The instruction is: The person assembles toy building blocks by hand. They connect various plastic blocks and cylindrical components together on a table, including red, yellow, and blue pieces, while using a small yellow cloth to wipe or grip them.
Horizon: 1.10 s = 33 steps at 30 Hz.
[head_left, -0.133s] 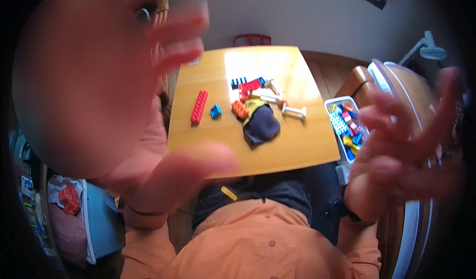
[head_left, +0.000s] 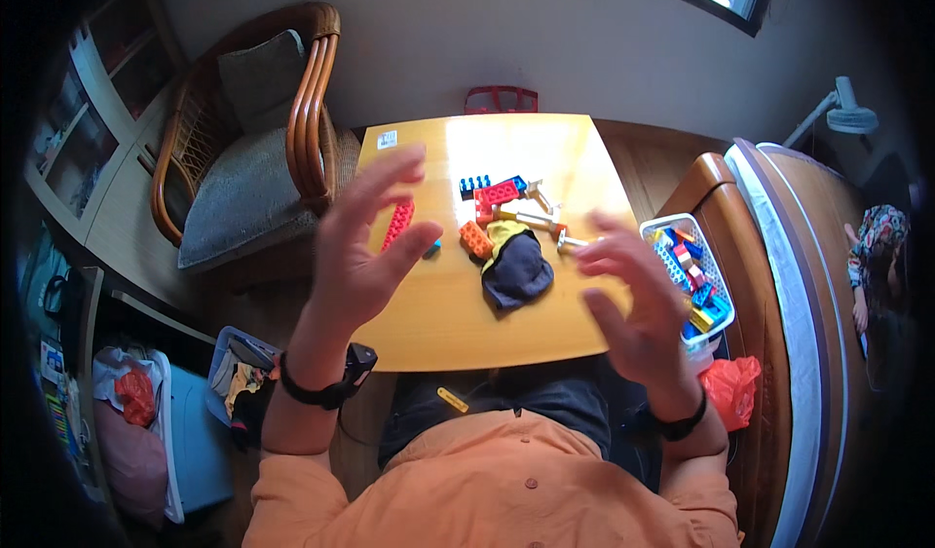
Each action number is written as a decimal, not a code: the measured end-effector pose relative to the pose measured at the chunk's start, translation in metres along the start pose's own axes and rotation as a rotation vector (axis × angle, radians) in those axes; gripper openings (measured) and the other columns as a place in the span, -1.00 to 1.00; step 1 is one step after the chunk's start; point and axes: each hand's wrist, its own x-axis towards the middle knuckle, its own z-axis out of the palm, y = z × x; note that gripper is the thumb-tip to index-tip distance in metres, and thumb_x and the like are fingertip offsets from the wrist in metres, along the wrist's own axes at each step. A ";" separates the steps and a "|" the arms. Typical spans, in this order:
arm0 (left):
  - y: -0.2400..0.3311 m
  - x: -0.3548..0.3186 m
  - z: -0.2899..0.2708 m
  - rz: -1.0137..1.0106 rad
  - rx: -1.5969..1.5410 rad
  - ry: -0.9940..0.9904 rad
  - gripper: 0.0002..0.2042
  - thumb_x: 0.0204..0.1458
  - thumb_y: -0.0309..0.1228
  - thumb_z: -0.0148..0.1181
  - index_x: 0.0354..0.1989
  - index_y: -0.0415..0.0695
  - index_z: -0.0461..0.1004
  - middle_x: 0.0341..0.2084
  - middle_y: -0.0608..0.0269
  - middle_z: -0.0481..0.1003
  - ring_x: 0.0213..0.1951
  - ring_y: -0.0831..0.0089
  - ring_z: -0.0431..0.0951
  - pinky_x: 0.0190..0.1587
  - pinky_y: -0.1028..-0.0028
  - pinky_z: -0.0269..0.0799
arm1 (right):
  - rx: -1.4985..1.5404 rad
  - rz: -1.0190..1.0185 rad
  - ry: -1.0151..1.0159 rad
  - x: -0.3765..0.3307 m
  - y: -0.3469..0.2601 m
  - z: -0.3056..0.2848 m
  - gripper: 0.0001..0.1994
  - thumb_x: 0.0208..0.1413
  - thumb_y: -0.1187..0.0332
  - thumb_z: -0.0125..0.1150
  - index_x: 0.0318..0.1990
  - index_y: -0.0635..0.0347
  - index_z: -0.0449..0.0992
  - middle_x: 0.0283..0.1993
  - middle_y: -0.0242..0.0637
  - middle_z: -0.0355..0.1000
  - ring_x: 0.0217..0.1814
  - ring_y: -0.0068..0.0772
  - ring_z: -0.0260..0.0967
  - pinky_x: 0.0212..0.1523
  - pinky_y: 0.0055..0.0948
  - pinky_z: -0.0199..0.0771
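Both of my hands are raised above the near part of the wooden table (head_left: pixel 467 343), empty and with fingers apart. My left hand (head_left: pixel 362 256) is nearest a long red toy brick (head_left: pixel 397 225) and partly covers it, along with a small blue brick (head_left: pixel 433 248). My right hand (head_left: pixel 638 309) hovers at the table's right side, near a white toy piece (head_left: pixel 571 243). Between the hands lies a dark grey and yellow cloth item (head_left: pixel 518 273). An orange brick (head_left: pixel 475 240) sits beside it. Red bricks (head_left: pixel 499 192) and dark blue bricks (head_left: pixel 474 186) cluster behind.
A white basket of coloured bricks (head_left: pixel 726 316) stands right of the table, above a red plastic bag (head_left: pixel 732 392). A rattan armchair (head_left: pixel 314 124) is at the back left. Another person (head_left: pixel 879 256) is at the far right by a bed. A yellow strip (head_left: pixel 452 400) lies on my lap.
Both hands have dropped away from the camera, and my left hand has moved toward the table. The bricks and cloth have not moved on the table.
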 end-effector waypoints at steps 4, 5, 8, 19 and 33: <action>-0.114 -0.048 0.008 -0.405 0.370 -0.131 -0.49 -0.02 -0.30 0.35 0.13 -0.18 0.43 0.16 0.00 0.38 0.15 0.15 0.41 0.17 0.28 0.31 | 0.091 0.409 -0.290 -0.057 0.060 0.049 -0.51 0.03 0.53 0.30 0.17 0.06 0.44 0.23 -0.03 0.33 0.10 -0.09 0.44 0.06 -0.31 0.49; -0.138 -0.058 0.007 -0.407 0.372 -0.129 -0.49 -0.02 -0.30 0.35 0.13 -0.18 0.43 0.16 0.00 0.38 0.15 0.15 0.41 0.17 0.28 0.31 | 0.033 0.407 -0.345 -0.071 0.072 0.060 -0.51 0.03 0.51 0.29 0.17 0.01 0.44 0.23 -0.03 0.32 0.15 0.00 0.40 0.11 -0.25 0.47; -0.192 -0.076 0.011 -0.507 0.518 -0.098 -0.51 -0.06 -0.28 0.36 0.05 -0.25 0.46 0.09 -0.07 0.41 0.14 0.01 0.39 0.21 0.23 0.30 | -0.077 0.341 -0.352 -0.083 0.089 0.075 -0.55 0.02 0.50 0.30 0.12 0.02 0.47 0.23 -0.05 0.32 0.17 0.02 0.38 0.13 -0.24 0.45; -0.236 -0.079 0.011 -0.814 0.450 -0.120 -0.45 0.05 -0.42 0.14 0.26 -0.24 0.25 -0.11 -0.04 0.51 -0.14 0.21 0.57 -0.05 0.40 0.46 | -0.268 0.370 -0.289 -0.081 0.133 0.111 -0.52 -0.08 0.36 0.40 0.09 -0.03 0.51 0.31 -0.14 0.25 0.19 0.02 0.32 0.13 -0.19 0.43; -0.167 -0.114 0.115 -1.297 -1.415 0.186 -0.60 0.32 -0.16 -0.13 0.15 -0.19 0.31 -0.17 0.08 0.54 -0.30 0.36 0.57 -0.26 0.43 0.52 | -0.219 0.395 -0.162 -0.085 0.143 0.120 -0.58 -0.08 0.45 0.38 0.02 0.05 0.55 0.26 -0.09 0.31 0.14 -0.01 0.34 0.11 -0.22 0.40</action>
